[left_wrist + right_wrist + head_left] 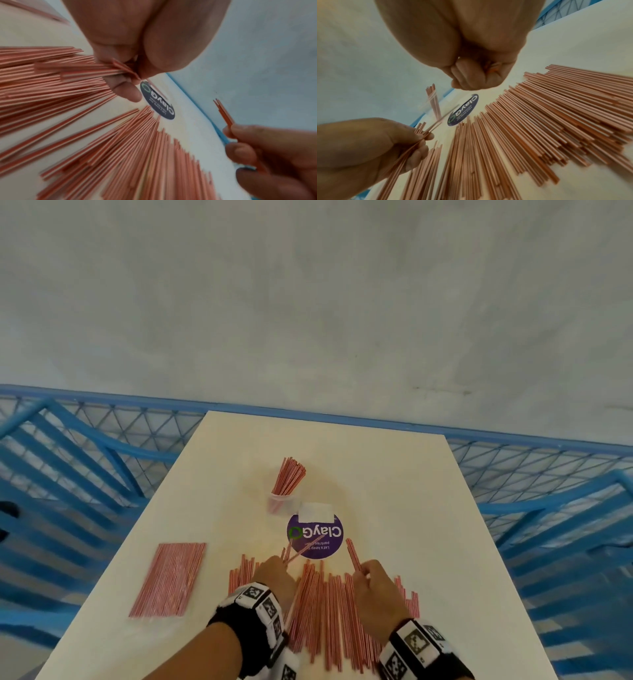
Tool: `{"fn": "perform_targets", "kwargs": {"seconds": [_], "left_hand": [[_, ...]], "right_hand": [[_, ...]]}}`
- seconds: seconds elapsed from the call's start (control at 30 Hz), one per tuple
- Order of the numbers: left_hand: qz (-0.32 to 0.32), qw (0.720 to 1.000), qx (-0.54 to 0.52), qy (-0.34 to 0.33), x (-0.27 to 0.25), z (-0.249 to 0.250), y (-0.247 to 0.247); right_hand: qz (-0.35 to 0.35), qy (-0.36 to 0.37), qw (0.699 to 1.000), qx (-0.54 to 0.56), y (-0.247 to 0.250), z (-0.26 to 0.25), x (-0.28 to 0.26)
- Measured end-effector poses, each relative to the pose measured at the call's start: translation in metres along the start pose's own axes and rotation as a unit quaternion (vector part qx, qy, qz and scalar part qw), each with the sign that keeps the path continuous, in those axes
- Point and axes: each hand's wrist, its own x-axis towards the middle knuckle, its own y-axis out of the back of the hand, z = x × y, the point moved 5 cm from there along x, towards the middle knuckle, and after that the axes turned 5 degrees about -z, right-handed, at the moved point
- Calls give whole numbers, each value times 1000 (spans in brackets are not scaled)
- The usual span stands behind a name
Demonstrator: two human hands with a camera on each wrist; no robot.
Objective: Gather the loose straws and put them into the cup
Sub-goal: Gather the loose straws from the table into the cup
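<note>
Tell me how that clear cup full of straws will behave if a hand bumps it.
The cup probably tips easily: the straws in the cup stand well above its rim and lean to one side. It looks like thin clear plastic, so likely light and apt to slide on the smooth table.

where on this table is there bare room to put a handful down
Bare tabletop runs along the right side, past the purple sticker, and across the far end behind the cup. The near middle is crowded with loose straws under both hands; the flat straw packet fills the left.
</note>
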Motion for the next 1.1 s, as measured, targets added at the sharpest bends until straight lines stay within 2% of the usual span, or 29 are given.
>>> {"fn": "perform_targets", "kwargs": {"seconds": [0.17, 0.3, 0.47, 0.67, 0.73, 0.8, 0.87, 1.03, 1.1], "left_hand": [[-4, 973, -227, -42, 21, -8, -4], [-19, 940, -328, -93, -13, 17, 14], [-28, 939, -298, -168, -44, 31, 30], [-45, 949, -197, -243, -66, 33, 33], [-48, 948, -160, -271, -74, 34, 35], [-60, 943, -149, -290, -79, 34, 36], [-60, 940, -132, -307, -81, 36, 36], [-16, 932, 38, -361, -79, 40, 39], [-6, 925, 67, -373, -80, 41, 41]], "right_hand": [[4, 62, 998, -17, -3, -28, -11], [23, 75, 997, -16, -4, -47, -18], [52, 105, 992, 36, 2, -74, -24], [217, 122, 963, 100, 45, -109, -34], [237, 129, 959, 83, 58, -117, -33], [224, 128, 965, 52, 63, -122, -28], [181, 124, 976, 12, 59, -124, -20], [88, 129, 987, -36, 37, -125, -14], [63, 127, 987, -79, 31, -125, -15]]}}
